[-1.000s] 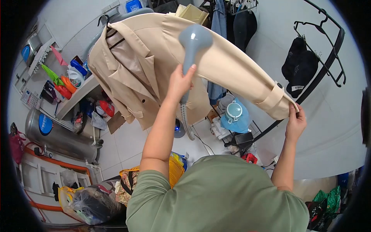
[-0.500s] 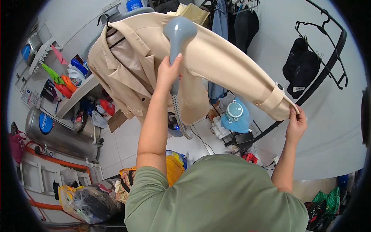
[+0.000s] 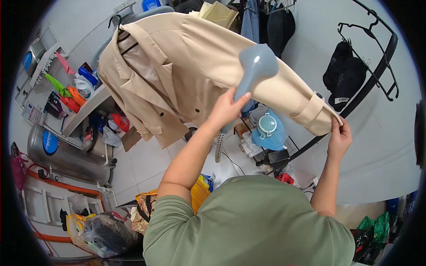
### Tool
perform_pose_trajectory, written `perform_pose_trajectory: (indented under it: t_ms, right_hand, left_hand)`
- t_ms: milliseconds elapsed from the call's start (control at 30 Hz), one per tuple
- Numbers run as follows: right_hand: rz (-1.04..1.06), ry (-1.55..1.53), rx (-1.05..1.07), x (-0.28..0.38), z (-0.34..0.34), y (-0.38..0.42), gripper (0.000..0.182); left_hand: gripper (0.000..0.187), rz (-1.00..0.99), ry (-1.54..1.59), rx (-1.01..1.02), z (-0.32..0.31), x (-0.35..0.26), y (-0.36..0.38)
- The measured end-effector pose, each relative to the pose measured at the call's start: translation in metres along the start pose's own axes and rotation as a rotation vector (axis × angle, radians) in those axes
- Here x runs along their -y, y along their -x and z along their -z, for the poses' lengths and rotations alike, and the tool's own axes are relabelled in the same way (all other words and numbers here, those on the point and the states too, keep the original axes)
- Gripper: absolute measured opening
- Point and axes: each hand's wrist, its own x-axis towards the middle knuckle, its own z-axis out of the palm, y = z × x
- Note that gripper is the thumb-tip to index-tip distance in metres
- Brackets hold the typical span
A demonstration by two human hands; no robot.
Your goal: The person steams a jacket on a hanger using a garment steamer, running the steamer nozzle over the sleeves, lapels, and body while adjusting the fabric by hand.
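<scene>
On the sleeve (image 3: 266, 75): your left hand (image 3: 226, 108) grips the steamer (image 3: 255, 66) mid-sleeve; right hand (image 3: 339, 137) pinches the cuff taut; jacket body looks unsteamed.

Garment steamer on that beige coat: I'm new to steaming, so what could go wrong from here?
The steamer head sits right on the stretched sleeve, so lingering might mark the fabric. The right hand pinches the cuff further along that sleeve; steam could reach those fingers. The hose hangs from the left hand over cluttered floor and may snag.
</scene>
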Motion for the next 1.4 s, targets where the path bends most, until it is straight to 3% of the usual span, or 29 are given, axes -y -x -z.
perform_pose_trajectory:
  t_ms: [167,267,567,733,933,1100,1333,1400]
  right_hand:
    - [-0.002,-0.007,-0.011,-0.006,0.008,-0.005,0.022]
    - [0.010,-0.007,-0.019,-0.007,0.009,-0.005,0.022]
    - [0.018,-0.004,-0.036,0.000,0.009,-0.006,0.021]
    - [0.040,-0.021,-0.084,0.007,0.005,-0.013,0.023]
    - [0.197,-0.051,-0.150,0.000,-0.002,-0.025,0.023]
    - [0.102,-0.097,-0.208,-0.003,-0.008,-0.025,0.023]
    - [0.011,-0.362,-0.096,0.011,-0.013,-0.023,0.020]
    - [0.066,-0.256,-0.018,0.001,-0.008,-0.024,0.019]
  left_hand:
    - [0.050,-0.141,-0.019,0.039,-0.030,0.014,0.005]
    - [0.052,-0.076,-0.024,0.035,-0.028,0.016,0.010]
    - [0.044,-0.048,0.128,-0.350,0.049,0.036,-0.010]
    - [0.043,-0.070,0.168,-0.309,0.063,0.061,-0.011]
    - [0.037,-0.129,0.277,-0.151,0.026,0.078,0.006]
    - [0.040,-0.172,0.252,-0.117,0.010,0.080,0.018]
    - [0.041,-0.099,0.265,-0.317,0.032,0.084,0.015]
    - [0.042,-0.057,0.234,-0.372,0.039,0.074,0.012]
